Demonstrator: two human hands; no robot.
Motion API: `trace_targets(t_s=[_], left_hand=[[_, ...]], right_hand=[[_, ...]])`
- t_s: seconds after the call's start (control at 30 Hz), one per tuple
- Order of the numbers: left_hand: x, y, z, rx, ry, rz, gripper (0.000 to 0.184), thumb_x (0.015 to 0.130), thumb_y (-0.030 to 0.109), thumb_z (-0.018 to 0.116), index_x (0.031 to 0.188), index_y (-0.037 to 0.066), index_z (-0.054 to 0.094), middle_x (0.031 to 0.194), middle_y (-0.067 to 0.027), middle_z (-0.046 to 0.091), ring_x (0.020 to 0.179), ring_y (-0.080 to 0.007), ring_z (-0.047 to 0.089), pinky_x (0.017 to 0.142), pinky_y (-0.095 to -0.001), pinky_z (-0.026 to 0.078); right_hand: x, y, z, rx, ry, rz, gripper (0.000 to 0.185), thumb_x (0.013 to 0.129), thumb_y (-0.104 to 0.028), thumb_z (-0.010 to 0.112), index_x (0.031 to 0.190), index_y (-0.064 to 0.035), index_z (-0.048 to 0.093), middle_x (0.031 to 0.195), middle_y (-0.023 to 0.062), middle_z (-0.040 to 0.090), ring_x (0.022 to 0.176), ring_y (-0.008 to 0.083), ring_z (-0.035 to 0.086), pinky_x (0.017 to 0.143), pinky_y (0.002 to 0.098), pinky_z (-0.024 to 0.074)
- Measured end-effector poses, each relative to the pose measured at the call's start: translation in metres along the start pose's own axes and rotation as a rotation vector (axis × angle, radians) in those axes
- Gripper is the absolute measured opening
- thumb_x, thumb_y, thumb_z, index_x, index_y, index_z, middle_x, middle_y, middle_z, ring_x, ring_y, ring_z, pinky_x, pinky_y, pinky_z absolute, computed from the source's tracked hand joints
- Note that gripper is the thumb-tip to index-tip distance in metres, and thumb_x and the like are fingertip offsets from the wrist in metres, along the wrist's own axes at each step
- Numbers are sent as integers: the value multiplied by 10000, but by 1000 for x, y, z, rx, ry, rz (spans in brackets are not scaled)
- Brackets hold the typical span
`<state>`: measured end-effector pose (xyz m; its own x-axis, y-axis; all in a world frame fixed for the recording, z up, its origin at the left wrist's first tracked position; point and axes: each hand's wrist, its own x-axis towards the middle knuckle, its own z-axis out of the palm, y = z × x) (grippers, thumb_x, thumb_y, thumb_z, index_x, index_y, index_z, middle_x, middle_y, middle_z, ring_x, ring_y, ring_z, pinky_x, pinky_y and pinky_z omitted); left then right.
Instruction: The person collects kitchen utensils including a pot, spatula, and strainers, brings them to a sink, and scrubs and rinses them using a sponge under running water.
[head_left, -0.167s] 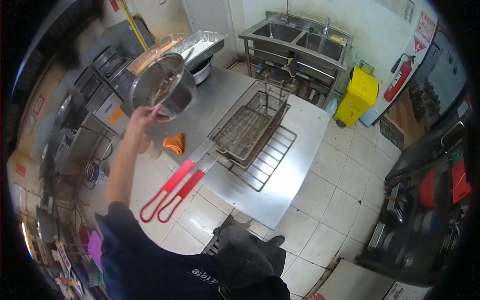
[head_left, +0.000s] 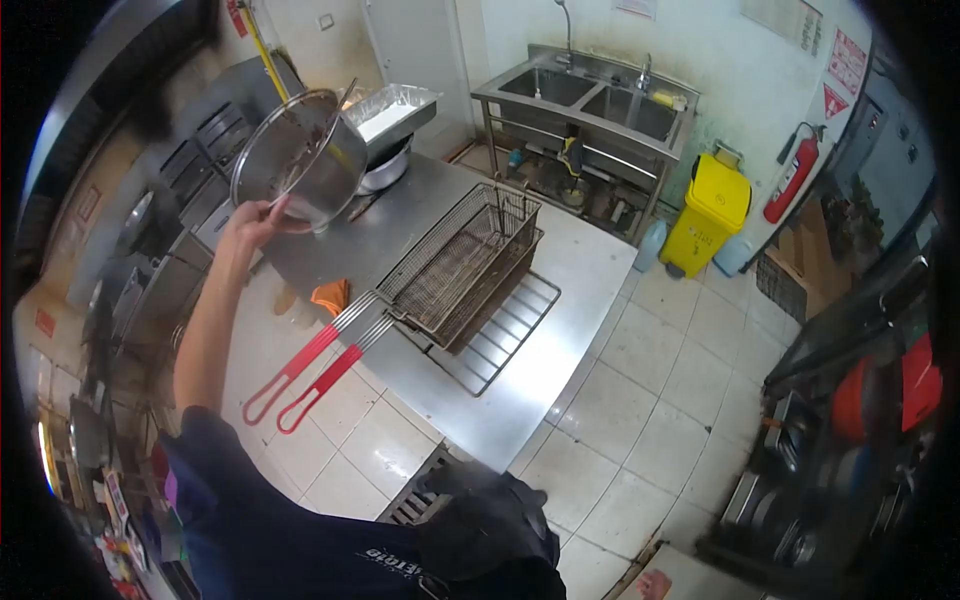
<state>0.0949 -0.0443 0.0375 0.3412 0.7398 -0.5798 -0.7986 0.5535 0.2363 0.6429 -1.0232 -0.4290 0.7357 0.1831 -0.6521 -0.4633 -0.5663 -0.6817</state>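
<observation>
My left hand (head_left: 262, 220) grips the near rim of a large steel pot (head_left: 340, 185), its fingers closed on the edge. The pot is tilted with its mouth toward me, and brown residue coats the inside. It is raised over the far left end of the steel table (head_left: 580, 255); whether its base touches anything I cannot tell. Only a bit of my right hand (head_left: 655, 585) shows at the bottom edge, near a pale surface, its fingers unclear. Two wire fryer baskets (head_left: 460, 265) with red handles lie nested on the table, partly over a wire rack (head_left: 497, 355).
An orange cloth (head_left: 331, 296) lies at the table's left edge. Behind the pot are a foil-lined tray (head_left: 410, 125) of white stuff and a metal bowl (head_left: 385, 175). A double sink (head_left: 545, 85) and a yellow bin (head_left: 708, 215) stand beyond; a dark shelf unit is right.
The pot, in my left hand, has moved up and left in view. The camera has shifted, so the table and baskets sit further left. More of my right hand shows.
</observation>
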Motion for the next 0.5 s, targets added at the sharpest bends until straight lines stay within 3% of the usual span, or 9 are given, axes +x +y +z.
trace_targets(t_s=[0.03, 0.13, 0.2, 0.27, 0.33, 0.4, 0.5], left_hand=[[-7, -7, 16, 12, -53, 6, 527, 872, 24, 288, 1321, -130, 58, 1357, -357, -200, 1269, -521, 86, 899, -361, 504], [-23, -49, 63, 105, 6, 18, 531, 866, 3, 305, 1329, -110, 72, 1348, -379, -183, 1265, -523, 95, 916, -372, 487], [-7, -75, 75, 126, -55, 116, 540, 858, -28, 314, 1333, -100, 65, 1341, -395, -171, 1279, -506, -22, 913, -394, 484], [5, -116, 98, 15, 24, 116, 524, 852, -46, 309, 1329, -100, 99, 1353, -379, -169, 1276, -499, -92, 907, -417, 486], [13, -169, 125, 60, 51, 123, 477, 846, -53, 327, 1300, -107, 195, 1372, -348, -171, 1292, -485, -15, 920, -372, 486], [36, -214, 148, 27, 125, 156, 449, 850, -48, 314, 1280, -132, 212, 1362, -374, -149, 1295, -479, 73, 925, -371, 483], [95, -250, 172, 46, 104, 14, 423, 852, -40, 309, 1246, -166, 223, 1334, -424, -102, 1252, -465, 262, 925, -357, 482]], right_hand=[[52, -54, 24, -54, 76, 203, 370, 819, -246, 536, 1162, -111, 512, 900, 82, 629, 579, 223, 586, 449, 364, 467], [93, -221, 89, -4, -32, 21, 335, 826, -239, 506, 1105, -54, 518, 868, 113, 621, 612, 210, 589, 492, 318, 467], [136, -316, 130, -39, -123, -107, 322, 829, -237, 498, 1088, -47, 520, 853, 111, 616, 620, 204, 591, 496, 314, 464], [171, -390, 165, -125, -212, -171, 313, 838, -251, 506, 1078, -50, 522, 853, 111, 613, 622, 206, 593, 492, 317, 465], [210, -447, 192, -193, -397, -280, 315, 846, -281, 523, 1072, -61, 524, 866, 120, 613, 634, 218, 599, 494, 319, 467], [243, -490, 204, -204, -424, -297, 323, 843, -292, 540, 1067, -61, 524, 870, 126, 612, 628, 222, 600, 491, 315, 469], [293, -524, 187, -240, -406, -269, 337, 829, -292, 548, 1071, -59, 519, 854, 127, 607, 617, 243, 601, 513, 346, 478]])
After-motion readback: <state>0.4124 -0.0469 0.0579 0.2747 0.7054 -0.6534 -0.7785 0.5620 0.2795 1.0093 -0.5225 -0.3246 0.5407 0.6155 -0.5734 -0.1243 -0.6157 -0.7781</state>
